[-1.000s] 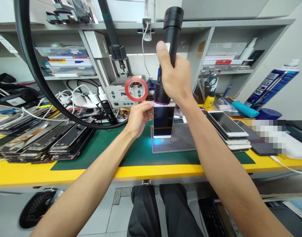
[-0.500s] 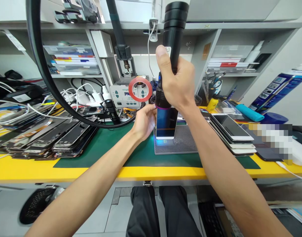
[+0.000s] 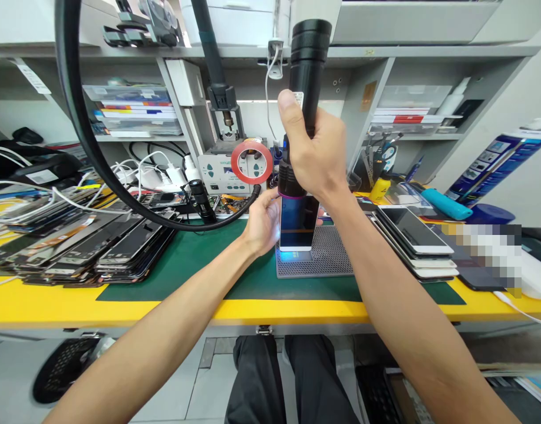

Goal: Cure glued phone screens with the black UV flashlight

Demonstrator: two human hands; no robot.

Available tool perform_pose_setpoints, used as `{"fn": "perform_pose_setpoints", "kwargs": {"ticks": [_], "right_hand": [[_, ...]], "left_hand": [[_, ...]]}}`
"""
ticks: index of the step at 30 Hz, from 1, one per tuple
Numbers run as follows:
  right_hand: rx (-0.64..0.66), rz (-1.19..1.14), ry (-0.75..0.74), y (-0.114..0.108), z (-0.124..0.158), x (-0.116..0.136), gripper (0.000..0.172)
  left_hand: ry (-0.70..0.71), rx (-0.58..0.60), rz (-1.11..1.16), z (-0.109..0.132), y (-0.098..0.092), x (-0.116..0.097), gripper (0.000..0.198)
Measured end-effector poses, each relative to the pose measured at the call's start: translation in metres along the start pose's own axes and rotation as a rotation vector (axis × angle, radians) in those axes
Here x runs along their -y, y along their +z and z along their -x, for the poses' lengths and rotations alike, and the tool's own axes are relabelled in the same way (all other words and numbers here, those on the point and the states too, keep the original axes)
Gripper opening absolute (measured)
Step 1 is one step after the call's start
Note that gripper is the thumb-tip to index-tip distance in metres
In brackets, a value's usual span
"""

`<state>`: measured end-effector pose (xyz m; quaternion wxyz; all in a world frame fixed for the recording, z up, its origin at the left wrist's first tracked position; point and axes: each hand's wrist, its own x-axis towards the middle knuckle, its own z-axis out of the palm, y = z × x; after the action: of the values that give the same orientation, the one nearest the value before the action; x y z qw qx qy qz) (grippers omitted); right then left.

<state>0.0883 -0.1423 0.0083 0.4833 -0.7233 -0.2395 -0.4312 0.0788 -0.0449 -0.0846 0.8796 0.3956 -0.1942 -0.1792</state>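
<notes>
A yellow-edged desk point(image 3: 297, 311) runs across the view, with a dark green mat point(image 3: 173, 282) laid over its middle. On the mat lies a grey perforated plate point(image 3: 330, 253). Above its left part stands the white-bordered phone point(image 3: 296, 227), screen towards the wearer; whether its lower edge touches the plate is hard to tell. The left hand point(image 3: 264, 221) has its grip on the phone at the left edge, fingers partly hidden behind. The right hand point(image 3: 321, 150) has its grip clenched round a black flashlight point(image 3: 312, 56), held upright with its lower end against the phone's top. Bluish light falls on the plate beneath.

Stacks of screens point(image 3: 135, 247) crowd the desk's left side; a pile of phones point(image 3: 418, 232) sits at the right, near a blue spray can point(image 3: 495, 165). At the back, a red tape roll point(image 3: 269, 162) stands before a pale instrument box point(image 3: 220, 174), beneath grey shelving point(image 3: 363, 53). Below, tiled floor point(image 3: 168, 383) carries a black basket point(image 3: 53, 371).
</notes>
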Motion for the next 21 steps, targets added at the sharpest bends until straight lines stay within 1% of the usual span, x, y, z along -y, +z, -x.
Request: {"fn": "perform_pose_setpoints", "kwargs": {"ticks": [2,4,7,9,15,18,21], "right_hand": [[0.0,-0.001,0.002,-0.001,0.0,0.001,0.059],[0.006,-0.01,0.002,-0.003,0.001,0.002,0.058],[0.013,-0.02,0.011,-0.008,0.0,0.003,0.058],[0.002,-0.022,0.019,-0.011,-0.001,0.002,0.057],[-0.037,-0.035,0.035,-0.02,-0.002,0.0,0.055],[-0.051,-0.039,0.034,-0.024,0.002,0.002,0.051],[-0.115,-0.053,0.046,-0.026,0.006,0.002,0.047]], "left_hand": [[-0.096,0.006,-0.005,0.001,-0.001,0.0,0.039],[-0.152,0.023,-0.004,0.002,-0.001,0.001,0.05],[-0.184,0.068,-0.016,0.002,0.001,0.002,0.064],[-0.19,0.089,-0.034,0.002,0.001,0.002,0.07],[-0.213,0.107,-0.09,0.002,-0.001,0.0,0.076],[-0.196,0.116,-0.126,0.003,-0.002,0.001,0.076],[-0.177,0.113,-0.143,0.003,-0.002,0.002,0.075]]}}
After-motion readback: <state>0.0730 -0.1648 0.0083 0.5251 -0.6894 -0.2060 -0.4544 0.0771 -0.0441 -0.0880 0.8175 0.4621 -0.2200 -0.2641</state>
